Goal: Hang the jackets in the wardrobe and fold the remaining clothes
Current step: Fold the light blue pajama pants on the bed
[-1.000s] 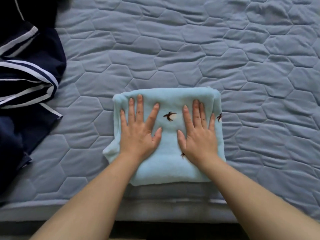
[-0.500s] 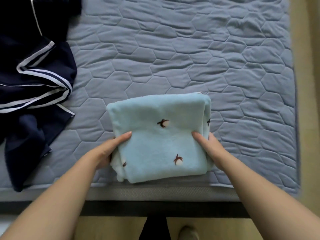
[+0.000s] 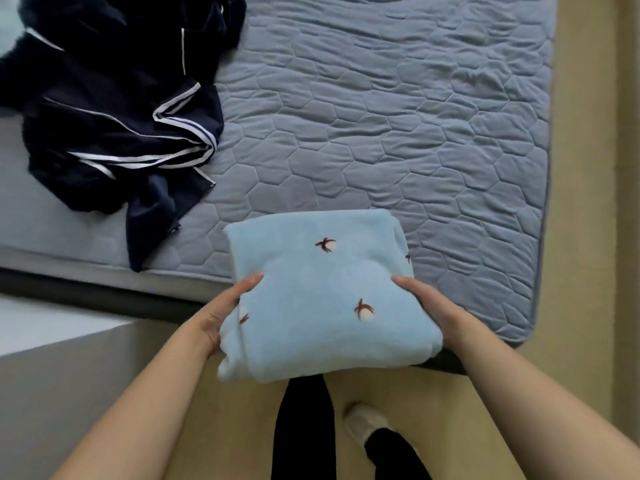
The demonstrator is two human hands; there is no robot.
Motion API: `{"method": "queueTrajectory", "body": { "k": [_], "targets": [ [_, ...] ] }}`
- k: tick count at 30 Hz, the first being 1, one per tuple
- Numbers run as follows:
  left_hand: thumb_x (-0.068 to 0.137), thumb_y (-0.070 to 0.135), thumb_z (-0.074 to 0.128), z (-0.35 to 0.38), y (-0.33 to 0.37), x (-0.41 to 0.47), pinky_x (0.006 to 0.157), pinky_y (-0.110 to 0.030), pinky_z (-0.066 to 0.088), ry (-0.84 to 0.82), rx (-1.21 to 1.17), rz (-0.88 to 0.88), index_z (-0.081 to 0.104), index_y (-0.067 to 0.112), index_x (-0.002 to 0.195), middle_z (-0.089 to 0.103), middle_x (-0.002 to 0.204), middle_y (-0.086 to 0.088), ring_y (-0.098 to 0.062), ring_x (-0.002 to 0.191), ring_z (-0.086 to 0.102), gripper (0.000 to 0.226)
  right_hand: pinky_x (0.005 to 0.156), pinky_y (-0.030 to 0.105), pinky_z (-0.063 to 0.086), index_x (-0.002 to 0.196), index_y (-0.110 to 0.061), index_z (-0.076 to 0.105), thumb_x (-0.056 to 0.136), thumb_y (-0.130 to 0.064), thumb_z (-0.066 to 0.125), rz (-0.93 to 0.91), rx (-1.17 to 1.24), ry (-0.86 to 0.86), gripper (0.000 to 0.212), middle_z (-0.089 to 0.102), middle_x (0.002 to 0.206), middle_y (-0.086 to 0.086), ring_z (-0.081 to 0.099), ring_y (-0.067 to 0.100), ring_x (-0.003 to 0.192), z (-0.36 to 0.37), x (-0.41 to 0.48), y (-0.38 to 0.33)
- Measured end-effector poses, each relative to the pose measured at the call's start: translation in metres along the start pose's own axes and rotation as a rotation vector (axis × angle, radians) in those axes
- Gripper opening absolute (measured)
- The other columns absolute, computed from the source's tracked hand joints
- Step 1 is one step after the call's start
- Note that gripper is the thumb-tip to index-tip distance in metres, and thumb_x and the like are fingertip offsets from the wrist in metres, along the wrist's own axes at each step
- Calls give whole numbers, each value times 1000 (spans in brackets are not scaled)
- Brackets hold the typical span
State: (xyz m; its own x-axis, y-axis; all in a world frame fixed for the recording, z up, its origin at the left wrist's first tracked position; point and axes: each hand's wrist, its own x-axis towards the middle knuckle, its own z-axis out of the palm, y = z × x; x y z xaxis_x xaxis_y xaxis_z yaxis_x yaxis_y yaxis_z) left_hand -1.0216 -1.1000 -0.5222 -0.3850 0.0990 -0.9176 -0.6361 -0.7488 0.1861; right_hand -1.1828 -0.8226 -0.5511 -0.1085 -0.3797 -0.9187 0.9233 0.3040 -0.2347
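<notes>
A folded light-blue fleece garment [image 3: 311,292] with small brown-and-white motifs is lifted off the bed's front edge. My left hand [image 3: 218,313] grips its left side, thumb on top and fingers hidden underneath. My right hand [image 3: 433,306] grips its right side the same way. A crumpled navy garment with white stripes [image 3: 117,126] lies unfolded on the bed at the upper left, one corner hanging over the front edge.
The bed has a grey-blue quilted mattress cover [image 3: 398,133]; its right edge meets a wooden floor [image 3: 585,237]. A white-grey piece of furniture [image 3: 59,358] stands at the lower left. My legs and a slipper [image 3: 363,424] are on the floor below the garment.
My hands went from pressing flat on the folded blue garment to gripping its two sides, then lifted it off the bed toward me. The view pulled back and shifted right.
</notes>
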Motion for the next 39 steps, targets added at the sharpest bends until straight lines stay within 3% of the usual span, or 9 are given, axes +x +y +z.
{"method": "queueTrajectory", "body": {
  "k": [4,8,16,24,27,30,33,36,39],
  "targets": [
    [84,36,60,9,-58,-90,68,-32,51,157,-56,156,73,15,93,74,86,-7,-20,73,72,26,92,40,47,116,-11,64,92,-31,52,-11,-112,-48,34,72,106,10,69,24,90,25,-66,15],
    [77,42,62,14,-137,-183,83,-37,50,318,-173,293,66,14,114,70,111,-10,-22,95,69,46,84,38,49,110,-11,66,94,-25,48,-20,-259,-152,27,74,98,9,70,23,83,53,-137,40],
    [91,39,51,48,-331,-381,83,-38,49,560,-692,632,64,17,119,70,111,-8,-24,99,69,38,84,39,48,102,-12,68,80,-26,58,8,-719,-439,28,74,95,11,71,24,82,168,-269,109],
    [89,40,57,122,-578,-540,90,-38,48,969,-1166,1064,59,19,127,66,121,-6,-22,108,65,43,69,33,49,94,-11,68,94,-27,50,84,-1244,-917,23,75,77,5,71,16,65,280,-429,289],
    [78,39,69,176,-679,-577,94,-38,47,1174,-1289,1179,58,17,129,68,118,-7,-24,109,65,56,50,22,51,92,-9,66,96,-20,45,147,-1362,-1153,24,74,71,4,70,13,60,275,-493,376],
    [57,39,86,236,-772,-605,72,-28,56,1399,-1415,1227,59,11,126,72,107,-7,-20,95,70,80,70,36,49,101,-5,68,92,-22,45,321,-1428,-1345,30,74,89,12,72,23,75,244,-544,464],
    [67,33,74,303,-857,-620,69,-30,59,1508,-1552,1254,65,11,115,73,102,-9,-22,89,71,54,72,38,50,87,-9,78,68,-35,73,488,-1512,-1474,33,73,96,15,71,28,83,203,-598,547],
    [79,27,60,365,-932,-637,68,-28,59,1655,-1629,1268,65,10,112,74,94,-8,-20,80,71,38,64,35,57,89,-9,78,24,-37,94,657,-1591,-1605,73,73,96,14,71,28,82,157,-652,626],
    [88,29,55,413,-993,-659,72,-30,57,1827,-1641,1233,66,13,108,74,94,-8,-22,82,71,27,70,39,58,105,-8,73,30,-34,94,797,-1634,-1695,83,70,105,16,70,32,87,124,-703,690]
  ]
}}
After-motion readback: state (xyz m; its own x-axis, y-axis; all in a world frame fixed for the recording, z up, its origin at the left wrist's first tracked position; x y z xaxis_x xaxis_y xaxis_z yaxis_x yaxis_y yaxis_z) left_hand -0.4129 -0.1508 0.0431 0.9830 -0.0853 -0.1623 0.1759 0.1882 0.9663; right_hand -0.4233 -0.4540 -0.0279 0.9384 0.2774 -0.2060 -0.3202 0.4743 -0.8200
